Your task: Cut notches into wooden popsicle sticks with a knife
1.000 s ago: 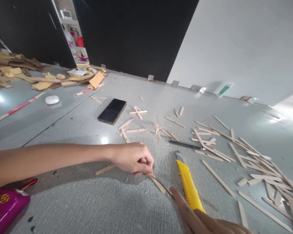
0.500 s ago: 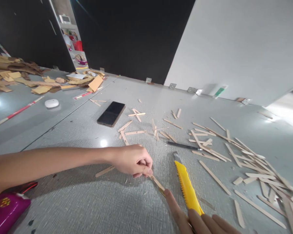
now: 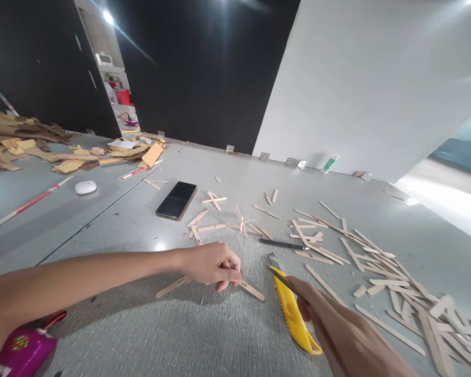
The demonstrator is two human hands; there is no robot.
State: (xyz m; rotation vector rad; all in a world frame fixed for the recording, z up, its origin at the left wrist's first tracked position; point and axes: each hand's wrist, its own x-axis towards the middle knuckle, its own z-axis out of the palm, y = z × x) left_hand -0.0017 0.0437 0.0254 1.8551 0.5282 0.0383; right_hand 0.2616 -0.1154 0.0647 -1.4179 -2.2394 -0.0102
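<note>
Right hand (image 3: 337, 324): closed round a slim dark tool (image 3: 283, 280), tip over a yellow-handled tool (image 3: 296, 319) on the grey surface (image 3: 160, 335). Left hand (image 3: 214, 265): pinching one wooden stick (image 3: 254, 291), free end pointing rightward. Beyond: black phone (image 3: 176, 200). Farther: brown scraps (image 3: 70, 166).

In the left fingers (image 3: 232, 276), a flat pale wooden stick (image 3: 253, 292), reaching rightward. In the right fingers (image 3: 313, 296), a slim dark tool (image 3: 284, 280), across a long yellow serrated tool (image 3: 297, 323). Beyond and left of the left fingers, a black rectangular phone (image 3: 176, 200); right of the right fingers, a loose spread of narrow wooden sticks (image 3: 394, 283).
</note>
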